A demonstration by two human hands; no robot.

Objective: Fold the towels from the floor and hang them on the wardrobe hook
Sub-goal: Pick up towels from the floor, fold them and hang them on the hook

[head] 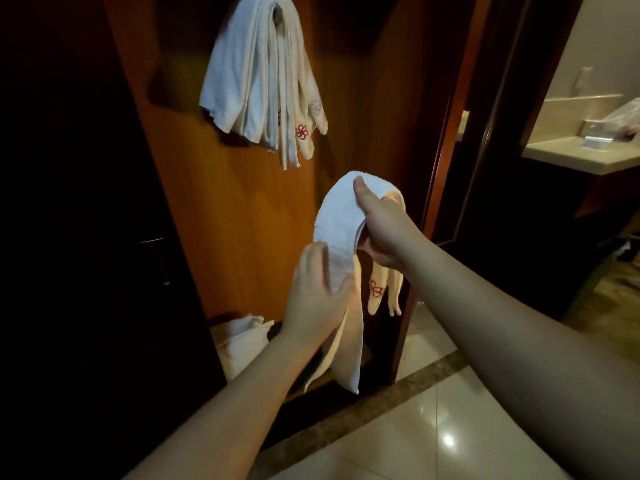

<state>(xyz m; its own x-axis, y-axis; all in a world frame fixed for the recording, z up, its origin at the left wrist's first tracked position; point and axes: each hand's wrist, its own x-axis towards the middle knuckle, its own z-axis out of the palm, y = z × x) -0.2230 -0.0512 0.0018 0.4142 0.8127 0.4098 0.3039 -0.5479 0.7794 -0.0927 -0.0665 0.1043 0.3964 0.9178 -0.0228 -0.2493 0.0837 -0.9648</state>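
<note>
A folded white towel [337, 223] with a red flower emblem drapes over my right hand [382, 226], which grips its top fold, thumb up on the cloth. My left hand [317, 299] holds the hanging half lower down, thumb pressed on the front. The towel's ends dangle toward the floor. Above, several folded white towels [258, 81] hang from the wardrobe hook [277, 12] on the orange wooden panel [239, 216]; the hook is mostly covered by them.
A white cloth bag [239, 344] lies low inside the wardrobe. A dark door [86, 237] with a handle stands at the left. Glossy floor tiles [433, 427] spread at the lower right. A bathroom counter [581, 157] shows through the doorway at the right.
</note>
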